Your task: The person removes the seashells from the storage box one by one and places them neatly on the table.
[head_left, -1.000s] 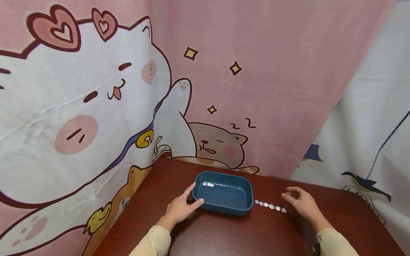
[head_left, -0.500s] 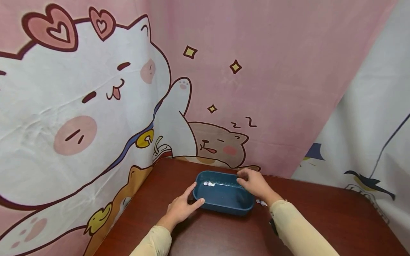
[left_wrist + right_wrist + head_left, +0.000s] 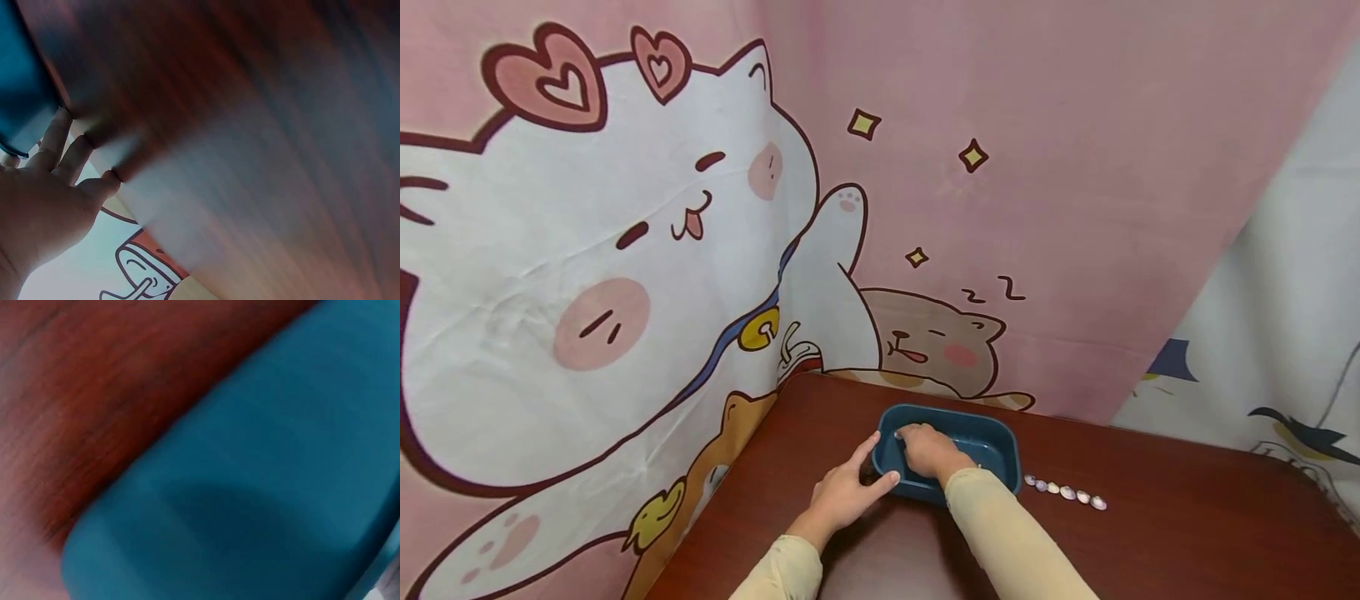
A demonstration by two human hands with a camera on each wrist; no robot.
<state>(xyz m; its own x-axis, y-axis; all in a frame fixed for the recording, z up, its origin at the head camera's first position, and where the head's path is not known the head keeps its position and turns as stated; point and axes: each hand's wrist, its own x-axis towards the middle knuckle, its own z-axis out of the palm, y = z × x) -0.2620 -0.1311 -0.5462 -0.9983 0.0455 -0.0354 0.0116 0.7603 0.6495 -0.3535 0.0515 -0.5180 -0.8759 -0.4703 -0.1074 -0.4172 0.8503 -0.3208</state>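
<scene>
A blue rectangular plastic tray (image 3: pixel 992 454) stands on the table. My left hand (image 3: pixel 848 492) lies at its left end, thumb at the front corner and index finger along the side, fingers spread and nearly straight. The left wrist view has this hand (image 3: pixel 50 200) beside the tray (image 3: pixel 22 75). My right hand (image 3: pixel 931 454) reaches down into the tray's left part. One small white shell (image 3: pixel 898 435) shows at its fingertips; I cannot tell whether they pinch it. The right wrist view is mostly filled by the tray's blue wall (image 3: pixel 250 456).
A row of several small pale and purplish shells (image 3: pixel 1067 492) lies on the dark red-brown table (image 3: pixel 1180 533), right of the tray. A cartoon-printed cloth (image 3: pixel 700 208) hangs behind and to the left of the table.
My right hand has moved left from beside the row's right end, across the tray, down to its left part, covering most of the shells there. The left hand stays at the tray.
</scene>
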